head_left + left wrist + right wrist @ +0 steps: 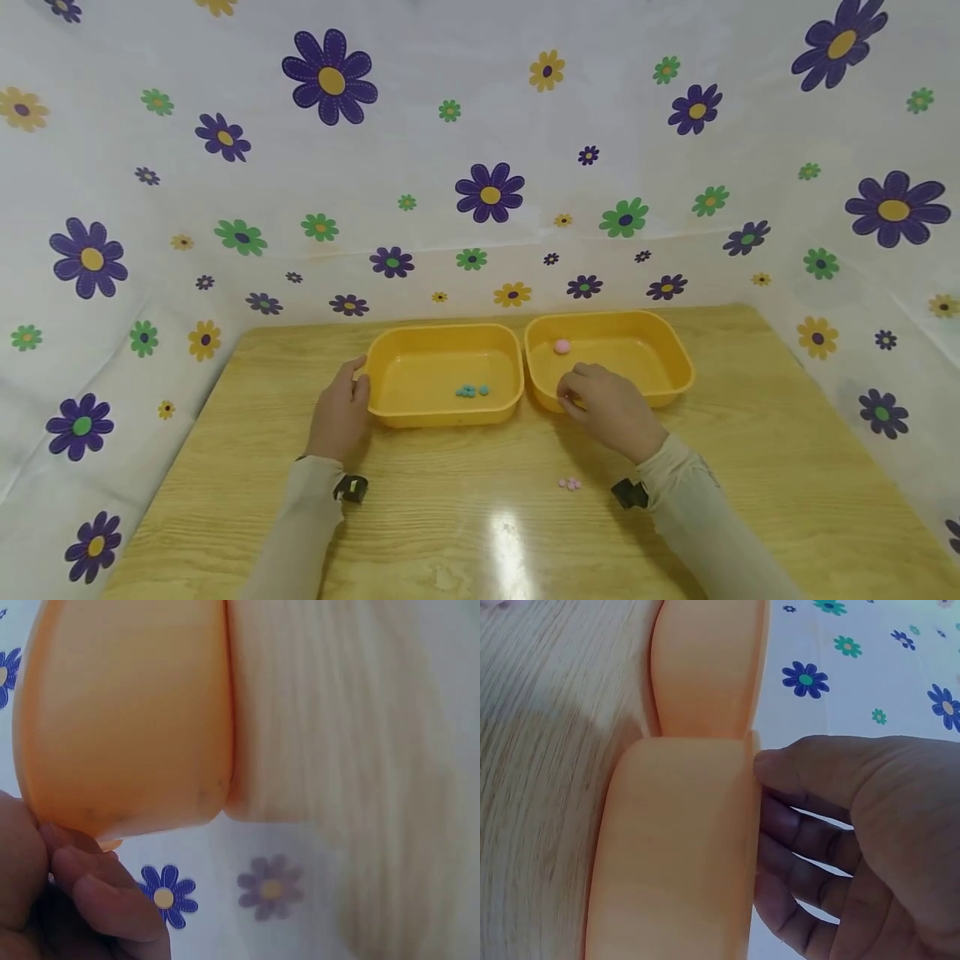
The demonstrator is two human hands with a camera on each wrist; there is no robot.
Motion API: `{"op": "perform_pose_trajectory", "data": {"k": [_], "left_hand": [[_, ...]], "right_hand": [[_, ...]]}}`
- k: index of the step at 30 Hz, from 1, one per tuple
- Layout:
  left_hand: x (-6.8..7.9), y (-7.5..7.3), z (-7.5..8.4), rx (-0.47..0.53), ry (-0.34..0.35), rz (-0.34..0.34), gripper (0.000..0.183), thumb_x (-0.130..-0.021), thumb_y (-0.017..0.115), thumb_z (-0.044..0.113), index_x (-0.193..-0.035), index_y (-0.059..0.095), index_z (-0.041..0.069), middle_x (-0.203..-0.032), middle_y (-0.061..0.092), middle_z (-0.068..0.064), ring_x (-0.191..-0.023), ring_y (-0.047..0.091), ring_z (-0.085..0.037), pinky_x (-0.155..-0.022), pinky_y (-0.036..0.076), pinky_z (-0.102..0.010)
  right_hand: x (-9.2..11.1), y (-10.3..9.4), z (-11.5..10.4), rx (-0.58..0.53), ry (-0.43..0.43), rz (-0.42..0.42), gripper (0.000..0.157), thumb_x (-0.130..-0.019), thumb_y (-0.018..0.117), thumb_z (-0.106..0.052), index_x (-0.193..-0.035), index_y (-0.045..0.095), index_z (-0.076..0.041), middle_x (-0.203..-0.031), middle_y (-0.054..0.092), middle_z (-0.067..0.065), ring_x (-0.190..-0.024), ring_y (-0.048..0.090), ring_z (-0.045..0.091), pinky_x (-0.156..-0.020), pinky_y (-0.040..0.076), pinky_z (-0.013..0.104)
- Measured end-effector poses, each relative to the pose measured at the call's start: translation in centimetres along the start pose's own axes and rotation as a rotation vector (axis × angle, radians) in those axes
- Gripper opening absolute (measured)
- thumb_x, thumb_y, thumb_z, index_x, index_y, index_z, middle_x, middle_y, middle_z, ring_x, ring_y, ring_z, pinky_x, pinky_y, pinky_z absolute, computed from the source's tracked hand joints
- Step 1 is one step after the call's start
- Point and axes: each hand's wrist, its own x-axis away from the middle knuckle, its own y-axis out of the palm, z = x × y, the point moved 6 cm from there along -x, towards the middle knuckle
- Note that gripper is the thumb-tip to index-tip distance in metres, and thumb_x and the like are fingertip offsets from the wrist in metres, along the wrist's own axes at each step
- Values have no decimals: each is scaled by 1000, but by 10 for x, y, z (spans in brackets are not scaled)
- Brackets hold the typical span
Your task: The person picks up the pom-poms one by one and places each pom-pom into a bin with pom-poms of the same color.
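My left hand (pixel 341 412) grips the left end of a yellow plastic tray (pixel 442 417), and the left wrist view has its fingers (pixel 112 900) at the rim. Several small blue beads (pixel 470 391) lie in that tray. My right hand (pixel 607 408) is over the near left corner of a second yellow tray (pixel 678 387), thumb (pixel 795 766) at the rim and fingers bent over it. The fingertips are hidden behind the wall; I cannot tell whether they hold anything. Farther back in this tray lies a pink ball (pixel 562 346).
Several small pink beads (pixel 570 483) lie on the wooden table (pixel 435 508) in front of the right tray. The trays stand side by side near the back edge. A white cloth (pixel 420 158) with printed flowers hangs behind and at both sides.
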Motion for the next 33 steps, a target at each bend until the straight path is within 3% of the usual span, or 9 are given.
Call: {"op": "perform_pose_trajectory", "data": {"k": [3, 10, 20, 25, 29, 31, 33], "left_hand": [[-1, -6, -6, 2, -14, 9, 45, -113, 39, 25, -154, 45, 9, -84, 57, -12, -73, 49, -24, -68, 42, -36], [-4, -24, -29, -7, -62, 50, 48, -113, 36, 31, -154, 46, 8, -113, 70, -21, -95, 63, -32, -88, 51, -50], [-10, -44, -54, -49, -66, 99, 48, -112, 37, 34, -153, 50, 12, -100, 68, -17, -85, 58, -30, -78, 46, -42], [-9, -49, -56, -78, -99, 47, 53, -112, 36, 41, -154, 50, 12, -99, 67, -16, -85, 58, -29, -77, 46, -41], [-3, -55, -51, -114, -182, -15, 68, -109, 32, 56, -153, 48, 8, -107, 69, -19, -92, 63, -34, -80, 49, -49], [0, -61, -45, -131, -209, 7, 73, -107, 33, 62, -152, 49, 6, -110, 69, -21, -93, 64, -35, -80, 50, -50], [2, -68, -35, -141, -205, 71, 73, -106, 37, 62, -149, 52, 6, -105, 68, -19, -86, 63, -34, -73, 49, -46]], "right_hand": [[0, 0, 1, 2, 7, -13, 8, -88, 81, -12, -87, 73, -11, -79, 61, -1, -68, 54, 12, -62, 51, 28], [1, 2, 3, -32, 21, -48, 9, -89, 81, -11, -87, 73, -11, -78, 60, -1, -69, 53, 11, -65, 51, 29], [1, 0, 5, -69, 21, -79, 8, -87, 80, -7, -91, 73, -11, -81, 61, -3, -72, 55, 12, -70, 54, 32], [2, -1, 5, -80, 14, -78, 9, -86, 79, -4, -91, 73, -10, -80, 60, -3, -71, 54, 11, -69, 53, 31], [2, -2, 5, -89, -1, -72, 11, -85, 79, -2, -90, 73, -9, -80, 60, -2, -71, 54, 12, -69, 53, 31], [2, -2, 4, -91, -7, -71, 12, -84, 80, -1, -90, 73, -9, -80, 60, -2, -72, 53, 12, -70, 53, 31], [2, -2, 4, -90, -10, -71, 12, -84, 80, -2, -91, 73, -9, -80, 60, -2, -73, 54, 12, -71, 53, 31]]}}
